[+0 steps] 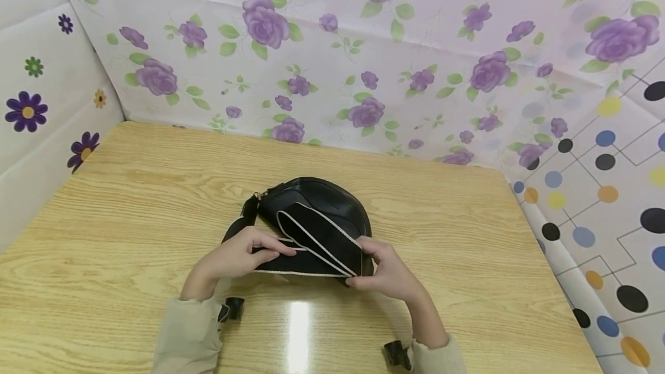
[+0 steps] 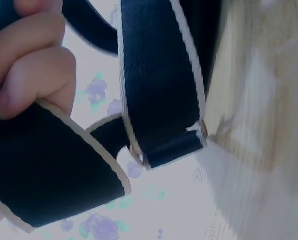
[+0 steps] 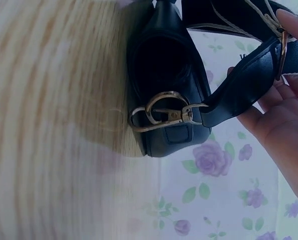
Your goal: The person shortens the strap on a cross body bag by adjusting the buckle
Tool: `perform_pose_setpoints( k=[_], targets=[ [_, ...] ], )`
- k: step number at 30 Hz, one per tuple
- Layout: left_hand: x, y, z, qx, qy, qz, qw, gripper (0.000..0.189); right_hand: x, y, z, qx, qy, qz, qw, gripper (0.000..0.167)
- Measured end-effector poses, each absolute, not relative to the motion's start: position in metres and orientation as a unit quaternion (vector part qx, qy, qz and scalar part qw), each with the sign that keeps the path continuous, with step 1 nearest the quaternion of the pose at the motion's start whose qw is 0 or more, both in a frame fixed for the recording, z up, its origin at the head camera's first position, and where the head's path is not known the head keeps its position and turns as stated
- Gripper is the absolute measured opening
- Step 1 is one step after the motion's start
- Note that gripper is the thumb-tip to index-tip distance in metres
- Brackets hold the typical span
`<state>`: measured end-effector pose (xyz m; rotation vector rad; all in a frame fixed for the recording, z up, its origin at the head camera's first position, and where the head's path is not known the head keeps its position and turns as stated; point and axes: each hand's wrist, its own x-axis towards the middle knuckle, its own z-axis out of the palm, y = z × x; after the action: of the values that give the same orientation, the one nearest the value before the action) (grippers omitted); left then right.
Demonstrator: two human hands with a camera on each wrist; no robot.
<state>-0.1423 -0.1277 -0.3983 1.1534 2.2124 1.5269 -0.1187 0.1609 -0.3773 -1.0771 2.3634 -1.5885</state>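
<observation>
A black shoulder bag (image 1: 306,192) lies on the wooden table, its rounded side away from me. Its wide black strap (image 1: 324,235), edged in white, is folded over the bag's near side. My left hand (image 1: 236,254) grips the strap left of the fold; in the left wrist view its fingers (image 2: 33,65) curl over the band. At the right end of the fold, my right hand (image 1: 387,267) pinches the strap between thumb and fingers. The right wrist view shows a gold buckle (image 3: 282,55) by those fingers, and a gold clasp (image 3: 169,115) joining strap and bag.
Purple-flowered cloth (image 1: 312,74) hangs behind the wooden table (image 1: 441,212), with a dotted sheet (image 1: 602,235) along the right side. Small black devices sit at the left wrist (image 1: 234,307) and right wrist (image 1: 397,354).
</observation>
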Motion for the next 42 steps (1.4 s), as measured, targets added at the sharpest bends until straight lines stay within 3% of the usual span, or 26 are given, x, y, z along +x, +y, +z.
perform_pose_setpoints(
  k=[13,37,42],
  targets=[
    [-0.144,-0.135,-0.399,0.395,0.744,0.527,0.108,0.020,-0.122,0.164,-0.380,-0.380,0.764,-0.520,0.040,0.034],
    [-0.143,-0.141,-0.400,0.378,0.754,0.529,0.098,0.017,-0.120,0.168,-0.378,-0.346,0.772,-0.531,0.056,0.034],
    [-0.142,-0.131,-0.401,0.352,0.766,0.523,0.125,0.017,-0.120,0.166,-0.378,-0.351,0.763,-0.540,0.059,0.035]
  ],
)
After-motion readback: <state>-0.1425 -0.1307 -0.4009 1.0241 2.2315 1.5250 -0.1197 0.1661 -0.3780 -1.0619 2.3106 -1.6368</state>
